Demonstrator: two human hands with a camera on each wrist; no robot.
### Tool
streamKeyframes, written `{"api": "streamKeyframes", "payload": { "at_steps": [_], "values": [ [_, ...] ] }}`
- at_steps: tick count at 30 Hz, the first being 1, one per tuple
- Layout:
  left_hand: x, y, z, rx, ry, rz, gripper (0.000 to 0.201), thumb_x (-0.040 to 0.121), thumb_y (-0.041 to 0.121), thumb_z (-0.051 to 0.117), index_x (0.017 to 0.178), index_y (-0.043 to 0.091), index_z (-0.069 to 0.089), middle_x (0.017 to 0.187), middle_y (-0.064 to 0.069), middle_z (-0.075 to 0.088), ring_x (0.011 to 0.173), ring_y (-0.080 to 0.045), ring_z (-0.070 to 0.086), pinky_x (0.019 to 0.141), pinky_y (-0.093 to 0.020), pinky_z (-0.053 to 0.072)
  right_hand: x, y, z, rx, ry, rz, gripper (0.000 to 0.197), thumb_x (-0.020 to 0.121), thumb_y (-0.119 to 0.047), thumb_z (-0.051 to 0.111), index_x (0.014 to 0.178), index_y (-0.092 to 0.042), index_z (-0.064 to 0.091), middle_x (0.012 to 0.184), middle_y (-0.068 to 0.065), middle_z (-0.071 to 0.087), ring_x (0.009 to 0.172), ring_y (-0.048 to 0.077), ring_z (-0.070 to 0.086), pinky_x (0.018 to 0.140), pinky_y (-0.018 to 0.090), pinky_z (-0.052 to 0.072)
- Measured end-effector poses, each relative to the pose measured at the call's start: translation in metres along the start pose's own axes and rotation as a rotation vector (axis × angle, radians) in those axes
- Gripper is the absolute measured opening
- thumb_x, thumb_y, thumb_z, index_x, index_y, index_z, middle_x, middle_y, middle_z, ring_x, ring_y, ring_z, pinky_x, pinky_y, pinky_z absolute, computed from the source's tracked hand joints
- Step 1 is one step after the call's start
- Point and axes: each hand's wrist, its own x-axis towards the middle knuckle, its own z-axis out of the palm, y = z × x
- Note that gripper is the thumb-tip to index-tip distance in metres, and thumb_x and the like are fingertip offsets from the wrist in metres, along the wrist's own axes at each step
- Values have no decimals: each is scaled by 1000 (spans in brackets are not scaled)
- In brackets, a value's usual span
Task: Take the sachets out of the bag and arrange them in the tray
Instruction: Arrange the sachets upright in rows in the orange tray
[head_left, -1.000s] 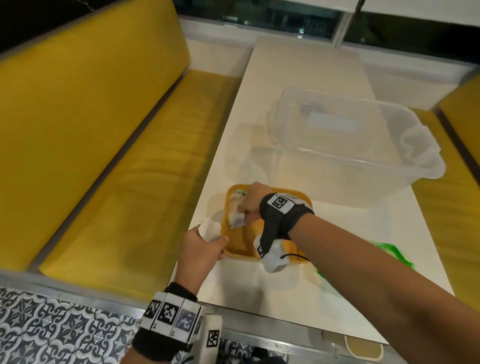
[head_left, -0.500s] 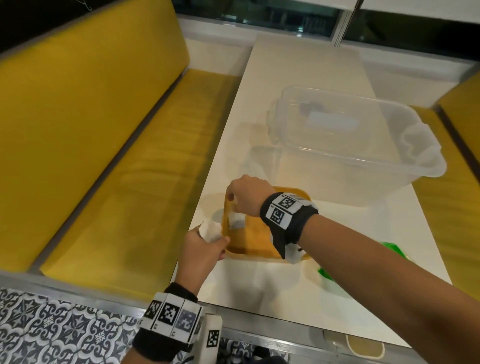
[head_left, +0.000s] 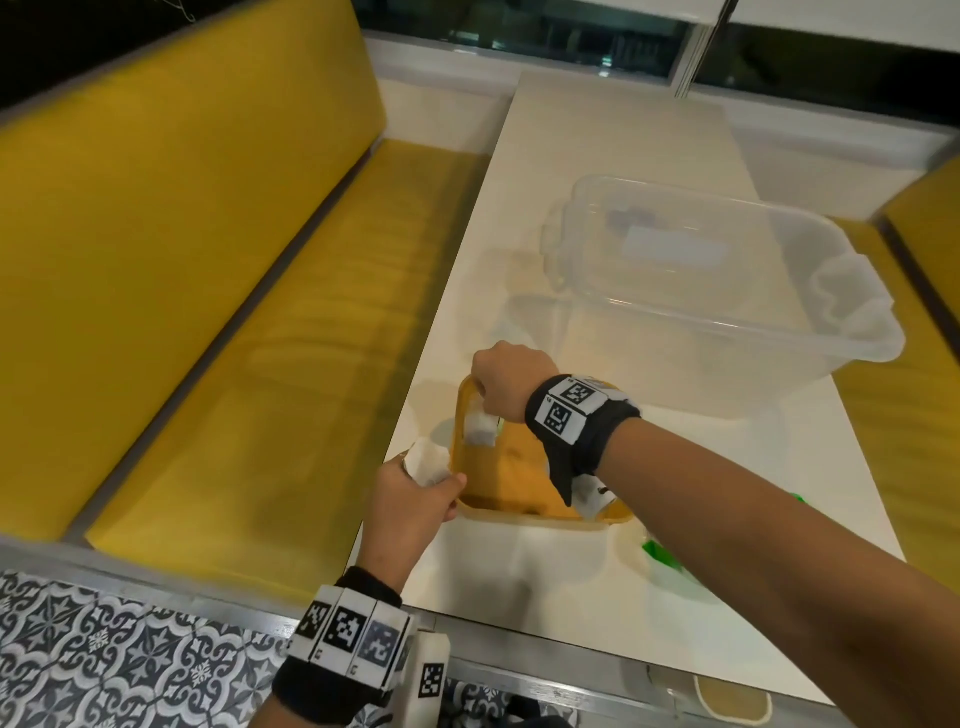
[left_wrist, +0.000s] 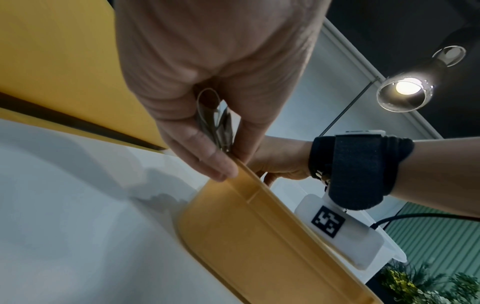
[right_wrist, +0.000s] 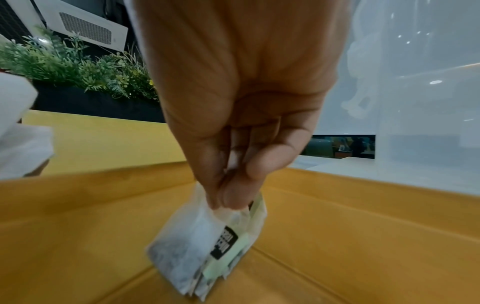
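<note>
White table (head_left: 597, 218): right hand (head_left: 506, 382) pinches sachets (head_left: 480, 428) into tray (head_left: 519, 467); left hand (head_left: 410, 506) grips more.

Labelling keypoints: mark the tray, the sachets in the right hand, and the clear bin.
tray (head_left: 511, 470), head view, bare floor.
sachets (right_wrist: 191, 244), right wrist view, front pouch face.
clear bin (head_left: 727, 332), head view, near wall.

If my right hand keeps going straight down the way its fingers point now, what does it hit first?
Most likely the floor of the yellow tray. The right hand points down into it, pinching white sachets whose lower edges hang at or just above that floor; contact is hard to judge, so the sachets would meet it first.
</note>
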Motion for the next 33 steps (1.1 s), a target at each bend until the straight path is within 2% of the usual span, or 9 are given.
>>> {"api": "streamKeyframes", "payload": {
  "at_steps": [3,7,12,16,20,22,24,28,33],
  "values": [
    [0,1,0,13,-5,4,26,80,17,77,97,12,58,88,-10,64,77,-23,68,74,-37,60,-1,-1,-2,-37,9,-9,5,91,-7,51,93,-9,56,68,3,40,68,24,53,63,31,48],
    [-1,1,0,6,-3,4,22,80,16,77,92,14,58,84,-7,64,72,-20,67,67,-30,59,-3,-6,-1,-79,-19,-31,8,93,-7,50,98,-7,56,78,6,46,70,24,52,63,30,45],
    [0,-3,-3,-23,-11,-2,22,82,19,75,96,9,62,80,-10,65,65,-18,65,64,-28,58,-3,-9,-3,-62,-33,-15,3,91,-9,52,93,-9,54,74,4,44,70,24,53,64,31,47],
    [-1,1,-12,-129,-2,6,10,90,17,65,88,7,67,77,-11,66,67,-20,62,65,-30,55,-9,-1,-15,40,-1,28,18,86,-21,64,99,-10,60,88,7,57,75,25,57,67,32,50],
    [-8,18,-26,-294,-6,37,14,97,15,54,91,14,66,85,-8,69,73,-18,64,62,-23,53,-32,12,-41,471,240,42,14,84,-26,69,86,-11,68,82,4,67,70,20,64,70,31,56],
    [-11,31,-28,-338,-46,78,13,97,13,54,92,12,67,84,-7,70,74,-18,65,60,-20,54,-55,12,-55,779,326,-54,14,85,-22,70,87,-8,72,79,6,69,67,20,66,60,24,56],
    [-15,42,-26,-334,-118,106,11,95,12,57,97,7,67,87,-10,71,77,-20,66,60,-20,55,-81,6,-66,939,293,-213,17,85,-21,72,97,-10,72,91,6,71,78,18,67,60,25,57],
    [-22,52,-15,-278,-263,197,12,91,11,62,100,6,67,85,-9,74,75,-17,69,63,-22,54,-105,-6,-62,866,217,-390,33,82,-24,75,114,-18,69,106,-7,67,93,9,62,83,31,53],
    [-27,53,-2,-167,-359,260,10,90,8,63,99,5,66,81,-6,71,70,-10,65,61,-20,50,-106,-9,-48,713,285,-373,15,79,-21,77,93,-14,76,91,-2,67,81,13,60,76,38,52]
  ]
}}
